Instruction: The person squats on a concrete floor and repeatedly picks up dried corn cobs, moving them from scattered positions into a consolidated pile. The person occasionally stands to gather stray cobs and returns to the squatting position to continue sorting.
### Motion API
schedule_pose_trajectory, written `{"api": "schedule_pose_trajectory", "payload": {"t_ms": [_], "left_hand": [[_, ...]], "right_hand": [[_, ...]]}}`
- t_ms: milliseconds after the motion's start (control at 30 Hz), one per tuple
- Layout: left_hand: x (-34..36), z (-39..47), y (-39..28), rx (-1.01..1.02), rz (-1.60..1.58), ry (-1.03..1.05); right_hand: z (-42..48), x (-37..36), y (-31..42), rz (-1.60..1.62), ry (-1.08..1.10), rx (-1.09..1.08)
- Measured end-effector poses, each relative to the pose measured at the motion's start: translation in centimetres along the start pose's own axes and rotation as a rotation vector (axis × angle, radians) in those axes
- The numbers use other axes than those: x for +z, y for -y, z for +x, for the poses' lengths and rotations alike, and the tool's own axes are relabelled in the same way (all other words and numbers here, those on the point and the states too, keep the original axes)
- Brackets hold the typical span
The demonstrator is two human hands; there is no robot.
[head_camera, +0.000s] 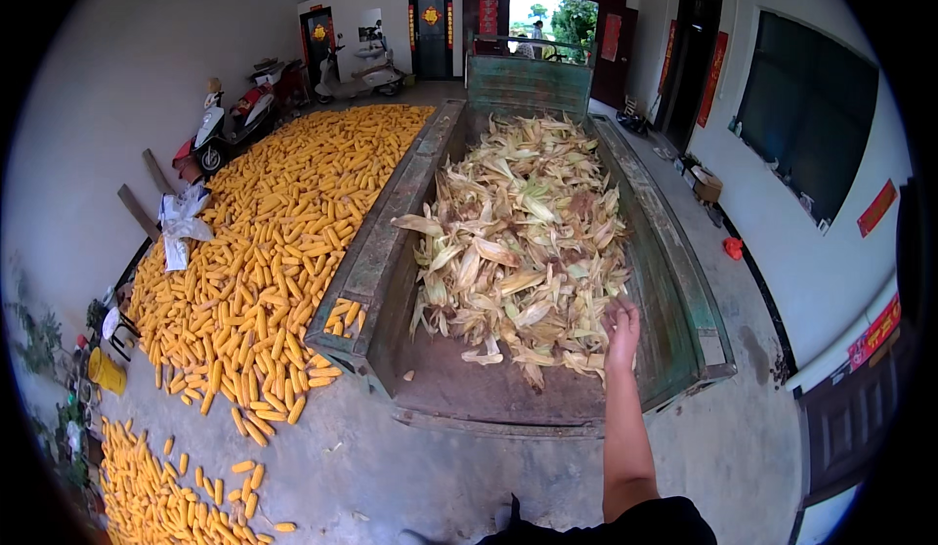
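My right arm reaches forward over the open end of a green metal truck bed (506, 406). At its end, my right hand (623, 329) is beside the right edge of a heap of dry corn husks (524, 245). Its fingers look loosely spread, and I see nothing held in them. Whether the fingertips touch the husks is hard to tell. The husks are pale, papery and loosely piled between the bed's side walls. My left hand is out of view.
Left of the bed spreads a large pile of husked corn cobs (271, 252), with a smaller cob pile (157, 494) nearer me. A white sack (182, 219), yellow bucket (107, 371) and parked scooters (363, 76) stand beyond. A red bag (732, 247) lies right. People (538, 32) show outside the doorway.
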State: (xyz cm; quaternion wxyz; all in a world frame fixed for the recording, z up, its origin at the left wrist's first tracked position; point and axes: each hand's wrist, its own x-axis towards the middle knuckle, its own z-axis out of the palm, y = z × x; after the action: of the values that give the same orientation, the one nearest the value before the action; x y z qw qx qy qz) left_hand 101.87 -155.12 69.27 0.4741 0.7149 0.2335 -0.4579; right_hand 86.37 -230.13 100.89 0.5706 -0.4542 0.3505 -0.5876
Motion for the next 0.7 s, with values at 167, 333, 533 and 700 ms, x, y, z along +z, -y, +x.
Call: {"api": "schedule_pose_trajectory", "payload": {"t_ms": [167, 333, 533, 700], "left_hand": [[-4.8, 3.1, -3.3, 0.058, 0.042, 0.051], [-11.5, 6.0, -5.3, 0.112, 0.051, 0.089], [-20.6, 10.1, -5.8, 0.177, 0.027, 0.1], [-23.9, 13.7, -6.6, 0.291, -0.086, 0.103]], "right_hand": [[-14.2, -1.8, -9.7, -0.498, 0.446, 0.436], [-28.7, -6.5, -22.2, -1.257, 1.526, 0.689], [-39.0, -7.8, -29.5, -1.016, 0.872, 1.241], [-39.5, -5.7, -32.9, -1.313, 0.884, 1.305]]}}
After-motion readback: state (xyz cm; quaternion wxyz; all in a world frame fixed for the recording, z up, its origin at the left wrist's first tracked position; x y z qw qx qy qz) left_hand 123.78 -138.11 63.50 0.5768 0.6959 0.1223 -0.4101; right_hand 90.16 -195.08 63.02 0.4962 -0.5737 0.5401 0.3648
